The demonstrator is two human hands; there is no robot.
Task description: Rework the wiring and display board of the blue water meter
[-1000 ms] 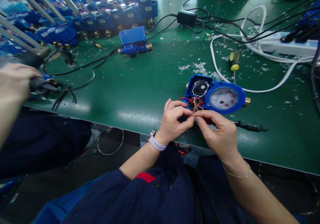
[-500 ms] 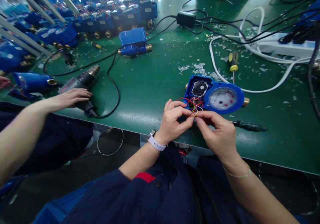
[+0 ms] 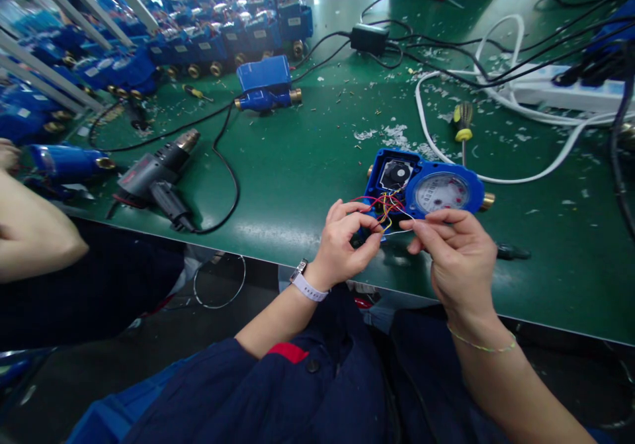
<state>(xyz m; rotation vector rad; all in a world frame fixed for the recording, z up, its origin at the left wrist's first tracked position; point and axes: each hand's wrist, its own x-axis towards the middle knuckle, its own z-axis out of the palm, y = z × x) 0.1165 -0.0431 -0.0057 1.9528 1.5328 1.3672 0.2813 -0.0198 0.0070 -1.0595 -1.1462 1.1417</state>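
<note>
A blue water meter (image 3: 419, 180) lies on the green bench, its dial (image 3: 441, 193) facing up and its square housing uncovered. Red, yellow and white wires (image 3: 387, 204) spill from the housing towards me. My left hand (image 3: 351, 233) pinches some of these wires at the meter's near left side, yellow and white ones showing at the fingertips. Just to the right, my right hand (image 3: 454, 249) is closed with thumb and forefinger on a thin white wire (image 3: 399, 232). A dark-handled screwdriver (image 3: 513, 252) is partly hidden behind my right hand.
A yellow-black screwdriver (image 3: 463, 123) lies behind the meter beside a white cable (image 3: 424, 116). Left of me rest a heat gun (image 3: 153, 179) and a co-worker's arm (image 3: 37, 232). Another blue meter (image 3: 265, 85), rows of meters (image 3: 223, 34) and a power strip (image 3: 560, 90) stand farther back.
My right hand has moved right, away from my left, drawing out a white wire between them. The co-worker's hand first set down the heat gun, then withdrew left.
</note>
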